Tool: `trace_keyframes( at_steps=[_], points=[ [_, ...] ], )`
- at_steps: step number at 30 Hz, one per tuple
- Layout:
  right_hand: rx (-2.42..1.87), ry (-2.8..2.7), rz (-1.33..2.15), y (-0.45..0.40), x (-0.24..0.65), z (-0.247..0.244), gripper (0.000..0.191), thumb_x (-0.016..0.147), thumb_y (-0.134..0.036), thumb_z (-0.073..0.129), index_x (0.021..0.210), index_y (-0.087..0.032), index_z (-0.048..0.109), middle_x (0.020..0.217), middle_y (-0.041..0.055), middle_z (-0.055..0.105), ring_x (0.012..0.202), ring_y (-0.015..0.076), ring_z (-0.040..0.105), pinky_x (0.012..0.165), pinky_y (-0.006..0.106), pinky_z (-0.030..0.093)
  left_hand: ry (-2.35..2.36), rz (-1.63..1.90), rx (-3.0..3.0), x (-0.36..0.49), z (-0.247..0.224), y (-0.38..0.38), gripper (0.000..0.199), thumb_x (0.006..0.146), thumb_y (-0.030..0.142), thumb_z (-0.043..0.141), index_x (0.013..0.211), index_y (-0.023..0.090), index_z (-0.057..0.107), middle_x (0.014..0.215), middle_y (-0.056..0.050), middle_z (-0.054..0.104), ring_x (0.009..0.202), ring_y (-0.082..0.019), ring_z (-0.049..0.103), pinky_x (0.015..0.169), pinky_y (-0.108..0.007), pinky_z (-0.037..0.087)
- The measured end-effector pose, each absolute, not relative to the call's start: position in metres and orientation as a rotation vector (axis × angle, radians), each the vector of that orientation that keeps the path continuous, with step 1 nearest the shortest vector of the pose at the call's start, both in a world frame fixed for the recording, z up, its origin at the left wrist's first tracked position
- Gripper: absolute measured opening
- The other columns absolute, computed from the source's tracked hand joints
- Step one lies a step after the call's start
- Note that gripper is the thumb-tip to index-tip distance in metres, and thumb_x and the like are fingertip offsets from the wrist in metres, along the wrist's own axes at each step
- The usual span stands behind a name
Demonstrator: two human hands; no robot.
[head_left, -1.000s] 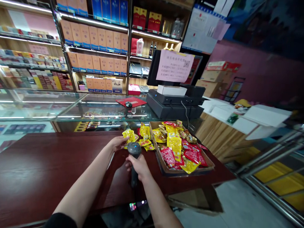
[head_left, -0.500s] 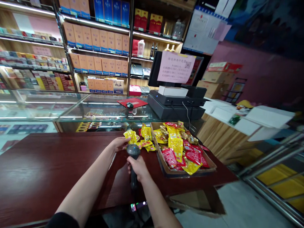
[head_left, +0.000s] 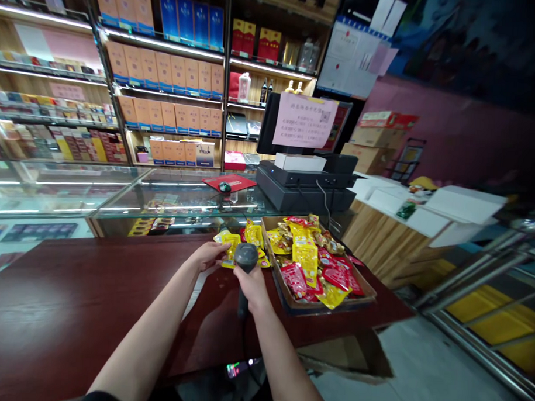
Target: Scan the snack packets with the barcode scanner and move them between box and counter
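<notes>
The person's left hand (head_left: 210, 256) holds a yellow snack packet (head_left: 228, 246) up just above the dark red wooden tabletop (head_left: 62, 310), its fingers (head_left: 218, 249) closed on the packet's edge. The right hand (head_left: 252, 288) wraps firmly around the grip of a dark handheld barcode scanner (head_left: 246, 257), whose head stands upright close beside the packet. More loose yellow packets (head_left: 253, 234) lie just behind, next to a shallow cardboard tray (head_left: 303, 307) piled with red and yellow packets (head_left: 311, 266).

Those packets look light and soft, with lumpy contents and probably slippery film, so the flat sealed edge seems the surest place to pinch; squeezing the middle would likely let one slide or buckle. The scanner should feel stiffer and heavier, best held by its grip with the head kept free.

Beyond the tabletop stands a glass display counter (head_left: 118, 201) carrying a black till (head_left: 305, 193), with a pink paper notice (head_left: 305, 121) taped to its screen
</notes>
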State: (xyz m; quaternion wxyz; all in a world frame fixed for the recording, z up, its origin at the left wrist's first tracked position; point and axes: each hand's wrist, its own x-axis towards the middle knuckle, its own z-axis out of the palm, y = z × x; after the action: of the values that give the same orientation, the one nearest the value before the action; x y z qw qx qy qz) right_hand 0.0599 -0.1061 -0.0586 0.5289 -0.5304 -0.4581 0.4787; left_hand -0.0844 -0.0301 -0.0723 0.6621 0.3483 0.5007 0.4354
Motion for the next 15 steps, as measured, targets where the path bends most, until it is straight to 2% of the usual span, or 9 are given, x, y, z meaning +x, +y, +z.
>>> trace_keyframes(
  at_steps=[2,5,11,15],
  points=[
    [-1.227,-1.066,1.138,-0.098,0.070,-0.047,0.021,0.060,-0.022,0.062,0.080,-0.017,0.066,0.076,0.0012,0.068,0.076,0.0180,0.061,0.068,0.026,0.045,1.093,0.961,0.831,-0.076,-0.063,-0.032,0.025,0.066,0.028,0.078,0.076,0.010,0.066,0.066,-0.004,0.065,0.053,-0.008,0.055,0.051,-0.019,0.043],
    [-1.188,-1.002,1.189,-0.085,0.087,-0.029,0.022,0.061,-0.023,0.063,0.081,-0.016,0.067,0.077,0.0011,0.068,0.077,0.0180,0.061,0.070,0.026,0.045,1.007,0.926,0.931,-0.057,-0.043,-0.029,0.022,0.068,0.028,0.076,0.078,0.010,0.067,0.071,-0.005,0.067,0.059,-0.010,0.058,0.057,-0.021,0.046],
    [-1.102,-0.884,1.124,-0.064,0.143,0.017,0.026,0.060,-0.026,0.068,0.083,-0.015,0.068,0.078,0.0015,0.070,0.079,0.0183,0.063,0.071,0.026,0.045,0.920,0.970,1.147,0.008,0.007,0.000,0.035,0.066,0.031,0.077,0.095,0.014,0.070,0.082,-0.005,0.070,0.064,-0.012,0.060,0.057,-0.020,0.044],
    [-1.029,-0.798,1.070,-0.051,0.190,0.040,0.029,0.058,-0.027,0.071,0.084,-0.015,0.068,0.076,0.0017,0.070,0.078,0.0191,0.064,0.074,0.028,0.047,0.919,1.030,1.291,0.066,0.025,0.031,0.041,0.068,0.029,0.074,0.106,0.014,0.068,0.082,-0.004,0.071,0.064,-0.011,0.059,0.054,-0.018,0.040]
  ],
)
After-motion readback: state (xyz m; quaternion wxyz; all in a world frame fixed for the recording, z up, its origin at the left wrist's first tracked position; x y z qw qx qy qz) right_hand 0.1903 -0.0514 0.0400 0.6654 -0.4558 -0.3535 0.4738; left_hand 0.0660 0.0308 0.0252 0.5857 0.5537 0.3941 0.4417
